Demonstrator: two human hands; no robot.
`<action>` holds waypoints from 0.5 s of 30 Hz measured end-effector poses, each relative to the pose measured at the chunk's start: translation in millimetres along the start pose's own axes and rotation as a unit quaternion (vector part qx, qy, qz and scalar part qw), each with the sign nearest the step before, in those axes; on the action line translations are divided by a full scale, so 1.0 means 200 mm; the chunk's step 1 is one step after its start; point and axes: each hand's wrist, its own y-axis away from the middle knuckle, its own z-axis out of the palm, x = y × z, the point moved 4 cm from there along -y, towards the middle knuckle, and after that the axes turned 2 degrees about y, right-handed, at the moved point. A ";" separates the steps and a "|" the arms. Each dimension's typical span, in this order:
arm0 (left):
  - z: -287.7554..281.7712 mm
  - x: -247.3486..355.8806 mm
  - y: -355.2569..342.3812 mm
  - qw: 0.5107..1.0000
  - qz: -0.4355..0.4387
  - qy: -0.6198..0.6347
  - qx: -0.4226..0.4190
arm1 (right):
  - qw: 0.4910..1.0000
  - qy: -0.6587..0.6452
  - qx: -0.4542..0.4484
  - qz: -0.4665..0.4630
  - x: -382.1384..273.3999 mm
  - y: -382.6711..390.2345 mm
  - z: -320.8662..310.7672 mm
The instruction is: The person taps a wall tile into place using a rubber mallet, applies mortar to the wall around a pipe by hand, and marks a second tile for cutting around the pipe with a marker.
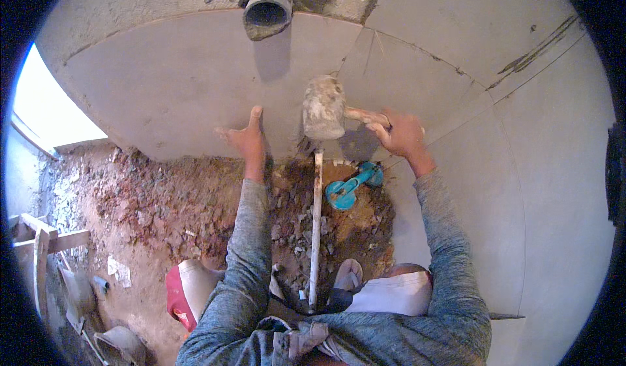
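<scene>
My right hand is closed around the short handle of a mallet, whose thick, whitish, mortar-smeared head is over the large pale grey tile. On the same tile, by its near edge, lies my left hand with thumb and fingers apart and nothing in them. Between my forearms a thin pale pipe runs from the tile's edge back toward me. Right of that pipe, a blue double-cup suction lifter rests on the rubble below the mallet.
A grey pipe stub sticks out above the tile. More grey tiles cover the right side. Broken soil and rubble fill the near left. Wooden boards and dirty buckets stand at the far left, below a bright opening.
</scene>
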 end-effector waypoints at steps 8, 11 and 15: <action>-0.03 0.05 0.08 0.998 0.033 -0.038 0.022 | 0.983 -0.028 0.042 0.177 0.17 0.65 0.36; -0.02 -0.02 0.21 0.993 0.096 -0.060 0.014 | 0.955 -0.107 -0.026 0.274 0.20 0.95 0.57; 0.06 -0.13 0.35 0.963 0.149 -0.204 -0.093 | 0.914 -0.154 -0.090 0.365 0.29 1.30 0.83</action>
